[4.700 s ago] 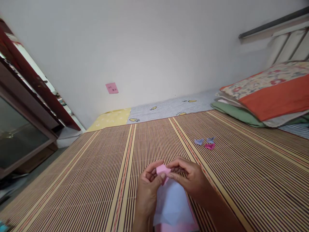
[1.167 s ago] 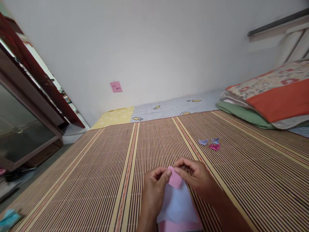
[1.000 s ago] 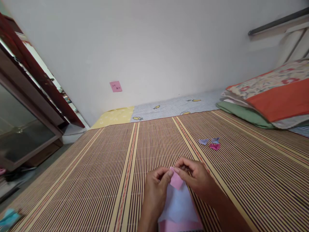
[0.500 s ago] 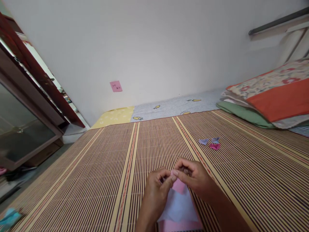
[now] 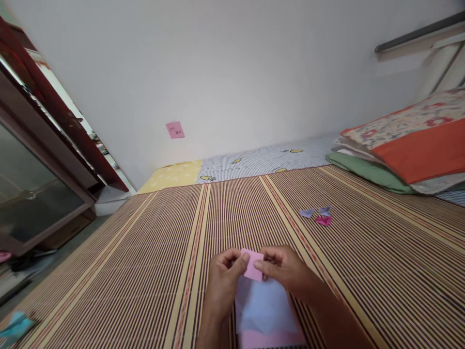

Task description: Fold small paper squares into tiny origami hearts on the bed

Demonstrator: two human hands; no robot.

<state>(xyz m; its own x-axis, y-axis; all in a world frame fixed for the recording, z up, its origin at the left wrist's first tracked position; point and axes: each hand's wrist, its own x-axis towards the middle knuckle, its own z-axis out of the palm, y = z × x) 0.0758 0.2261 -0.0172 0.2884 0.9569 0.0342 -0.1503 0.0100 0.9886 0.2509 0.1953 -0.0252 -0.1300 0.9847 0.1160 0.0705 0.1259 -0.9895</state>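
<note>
Near the bottom centre, a small pink paper (image 5: 253, 265) is pinched from both sides, its flat face showing. My left hand (image 5: 225, 276) is closed on its left edge, thumb on top. On the right edge my right hand (image 5: 285, 269) grips it between thumb and curled fingers. Beneath the hands lies a pale blue sheet (image 5: 265, 305) on top of a pink sheet (image 5: 271, 339), both resting on the striped mat (image 5: 174, 242).
Small folded papers, two bluish (image 5: 306, 213) and one magenta (image 5: 323, 221), sit on the mat to the right. A turquoise paper (image 5: 16, 327) is at the lower left. Stacked bedding (image 5: 428, 150) lies at the right. A pink note (image 5: 175, 130) is on the wall.
The pink paper has turned to show a flat, roughly square face and moved slightly left. My hands have moved a little apart, the left one going left.
</note>
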